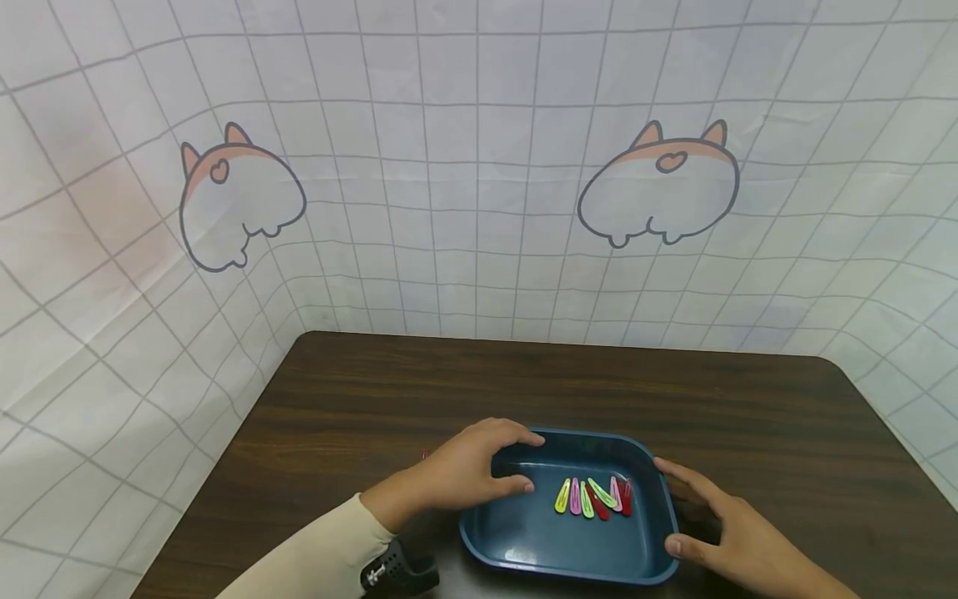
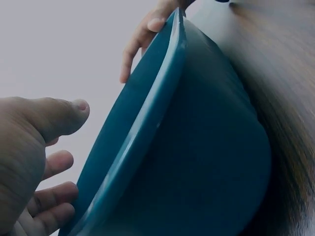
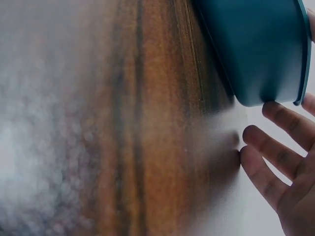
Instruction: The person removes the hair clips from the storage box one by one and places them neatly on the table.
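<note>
Blue tray (image 1: 569, 545) is sitting on the dark wood bench (image 1: 374, 391), roughly midway between the left and right edges and well apart from the far edge, with a bunch of coloured hair clips (image 1: 597, 504) mostly right of its middle. From my end, the left hand (image 1: 464, 466) is over the tray's far-left corner, fingers loose and apart, gripping nothing; can't tell if they touch the rim. The right hand (image 1: 737, 532) is at the right wall, fingers spread, tips against it or just beside it, nothing pinched. My guess: stiff plastic, pretty light, kinda slippery. I'd take it by the lip at both short ends and keep it level, or those little clips will probably skate around.
</note>
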Demonstrator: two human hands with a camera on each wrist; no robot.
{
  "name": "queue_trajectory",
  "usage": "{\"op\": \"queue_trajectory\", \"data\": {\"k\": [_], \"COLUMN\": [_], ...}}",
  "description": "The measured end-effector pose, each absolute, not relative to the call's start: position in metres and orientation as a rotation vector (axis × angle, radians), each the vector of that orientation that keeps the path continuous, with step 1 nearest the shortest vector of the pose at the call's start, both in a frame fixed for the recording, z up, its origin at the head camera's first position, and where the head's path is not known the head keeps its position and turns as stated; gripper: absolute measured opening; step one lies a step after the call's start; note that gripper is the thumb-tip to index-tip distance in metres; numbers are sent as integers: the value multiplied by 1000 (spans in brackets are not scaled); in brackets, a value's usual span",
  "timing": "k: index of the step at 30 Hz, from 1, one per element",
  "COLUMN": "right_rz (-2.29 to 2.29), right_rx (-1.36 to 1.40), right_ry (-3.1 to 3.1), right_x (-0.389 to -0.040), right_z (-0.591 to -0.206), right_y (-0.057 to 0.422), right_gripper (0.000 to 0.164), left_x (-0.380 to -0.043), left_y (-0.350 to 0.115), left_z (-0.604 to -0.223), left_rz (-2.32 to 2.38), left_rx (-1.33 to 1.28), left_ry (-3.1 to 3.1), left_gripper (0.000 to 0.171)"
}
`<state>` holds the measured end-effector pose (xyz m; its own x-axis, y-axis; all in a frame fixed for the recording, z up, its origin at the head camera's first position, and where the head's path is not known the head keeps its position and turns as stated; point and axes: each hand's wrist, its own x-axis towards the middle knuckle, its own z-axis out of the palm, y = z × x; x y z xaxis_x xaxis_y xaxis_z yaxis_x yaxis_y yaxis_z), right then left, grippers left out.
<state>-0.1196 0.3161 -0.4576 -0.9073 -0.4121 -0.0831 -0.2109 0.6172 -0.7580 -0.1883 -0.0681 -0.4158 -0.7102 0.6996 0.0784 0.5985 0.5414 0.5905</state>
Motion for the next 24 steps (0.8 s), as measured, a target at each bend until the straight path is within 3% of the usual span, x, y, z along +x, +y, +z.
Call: {"op": "queue_trajectory", "data": {"k": [24], "right_rz": [-1159], "right_rx": [-523], "right_ry": [2607], "right_x": [-121], "right_z": [-459], "right_y": [317], "right_gripper": [82], "left_x": [-186], "left_y": [-25], "left_z": [-426], "left_rz": [772], "left_rx": [1048], "left_ry": [2615], "left_gripper": [51]}}
